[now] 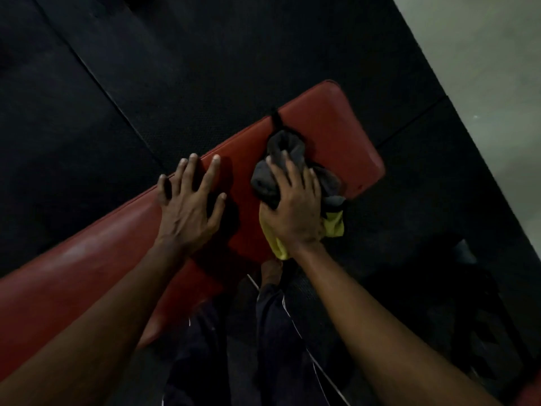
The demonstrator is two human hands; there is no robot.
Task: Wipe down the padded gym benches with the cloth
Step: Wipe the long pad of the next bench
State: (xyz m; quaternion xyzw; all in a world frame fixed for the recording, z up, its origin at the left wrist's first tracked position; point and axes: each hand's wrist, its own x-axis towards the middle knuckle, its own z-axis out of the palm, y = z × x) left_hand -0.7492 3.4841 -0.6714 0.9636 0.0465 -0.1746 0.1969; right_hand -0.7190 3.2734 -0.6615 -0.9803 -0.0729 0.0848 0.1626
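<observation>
Wiping red bench pad (336, 127) near its end; my right hand (294, 209) clutches bunched grey-yellow cloth (265, 178) on pad, left hand (190, 200) flat, fingers spread, bracing. Next, I reckon: firm sweep toward far end.

The red bench (336, 136) stands on the dark floor (175, 68). A gray cloth (263, 180) lies near the bench's end, the left hand (190, 209) flat on its middle.

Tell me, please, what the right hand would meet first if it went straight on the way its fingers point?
Probably the dark seam across the red bench, just beyond the cloth bunched under the right hand; after that, the bench's far edge.
</observation>
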